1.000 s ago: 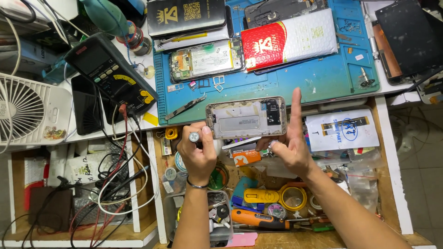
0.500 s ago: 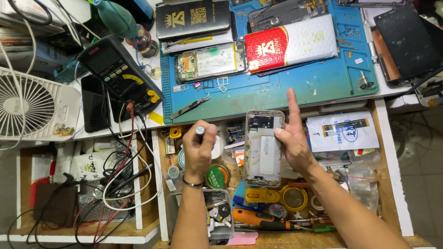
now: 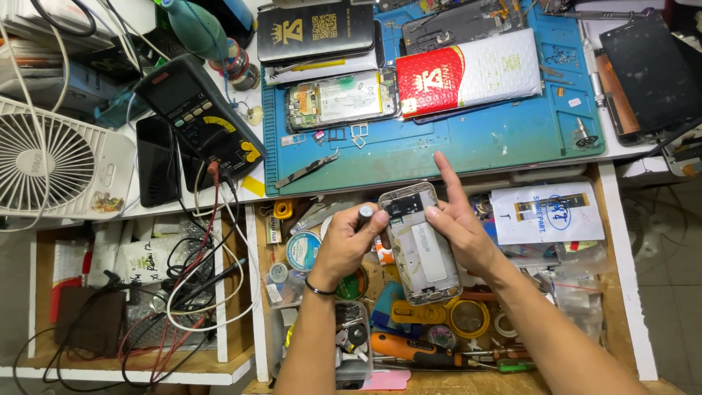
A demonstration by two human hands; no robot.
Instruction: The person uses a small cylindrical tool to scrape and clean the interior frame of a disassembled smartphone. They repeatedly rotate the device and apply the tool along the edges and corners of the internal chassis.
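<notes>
Your right hand (image 3: 457,227) has turned the opened phone body (image 3: 420,241) from lying crosswise at the mat's edge to standing lengthwise over the drawer. Your left hand (image 3: 347,241), holding the screwdriver (image 3: 364,213), now touches the phone's left edge.

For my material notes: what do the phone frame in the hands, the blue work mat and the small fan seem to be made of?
Phone frame: likely metal, silvery rim with a dull sheen, inner plate pale grey.
Blue work mat: probably silicone or rubber, matte, with moulded compartments.
Small fan: looks like white plastic, smooth housing, thin moulded grille.
</notes>
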